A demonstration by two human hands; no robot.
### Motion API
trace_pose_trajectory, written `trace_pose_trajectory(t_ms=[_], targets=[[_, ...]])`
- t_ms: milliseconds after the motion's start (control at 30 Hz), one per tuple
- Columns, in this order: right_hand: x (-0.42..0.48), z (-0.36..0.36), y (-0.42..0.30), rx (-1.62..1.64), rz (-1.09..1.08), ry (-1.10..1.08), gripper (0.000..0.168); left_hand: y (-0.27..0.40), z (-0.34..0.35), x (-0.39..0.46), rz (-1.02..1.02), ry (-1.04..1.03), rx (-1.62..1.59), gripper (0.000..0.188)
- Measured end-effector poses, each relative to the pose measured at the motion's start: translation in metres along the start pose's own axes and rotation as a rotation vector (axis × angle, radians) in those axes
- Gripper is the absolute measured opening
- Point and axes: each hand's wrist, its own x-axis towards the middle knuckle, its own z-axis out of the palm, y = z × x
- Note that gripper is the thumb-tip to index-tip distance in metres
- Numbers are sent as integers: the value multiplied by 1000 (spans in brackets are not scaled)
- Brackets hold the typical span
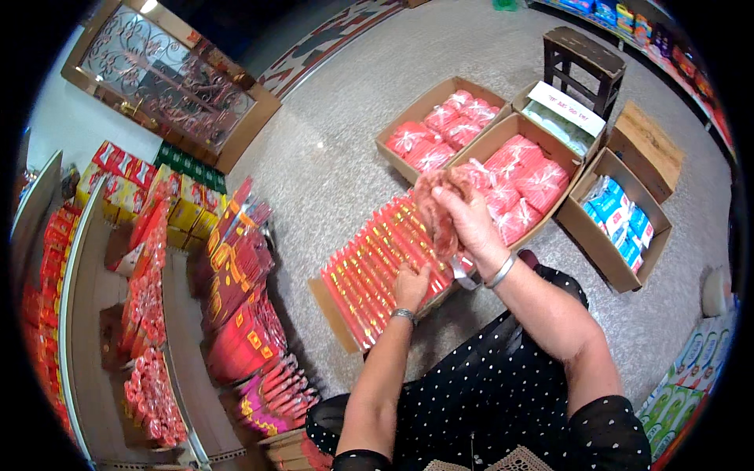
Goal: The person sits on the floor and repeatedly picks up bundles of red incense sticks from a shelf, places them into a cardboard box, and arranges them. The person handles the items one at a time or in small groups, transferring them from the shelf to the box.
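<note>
My right hand (468, 221) is closed around a crumpled reddish-brown cloth (435, 203), held above the far right end of an open cardboard box. That box (333, 312) holds a row of long red packets (365, 277) with gold markings, lying side by side under clear wrap. On the near part of the packets rests my left hand (412, 287), its thumb and fingers apart. A whitish strip (458, 268) hangs just below the cloth; what it belongs to is unclear.
Cartons of pink wrapped bundles (524, 171) stand beyond my right hand. Farther right are a carton of blue packets (618, 215) and a dark wooden stool (583, 59). Shelving (82, 294) with red goods stands at left, stacked red packages (253, 335) beside it.
</note>
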Motion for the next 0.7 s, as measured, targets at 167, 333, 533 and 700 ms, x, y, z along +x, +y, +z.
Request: trace_pose_trajectory(t_ms=[167, 333, 533, 700], targets=[[7, -14, -17, 6, -21, 19, 20, 27, 29, 6, -58, 134, -13, 66], [12, 0, -7, 87, 6, -4, 18, -19, 24, 35, -234, -111, -223, 50], [12, -4, -12, -11, -71, -124, 14, -3, -39, 12, -217, -302, -1194, 22], [-4, 1, 27, -353, -176, -294, 19, 22, -109, -44, -47, -342, -1182, 31]])
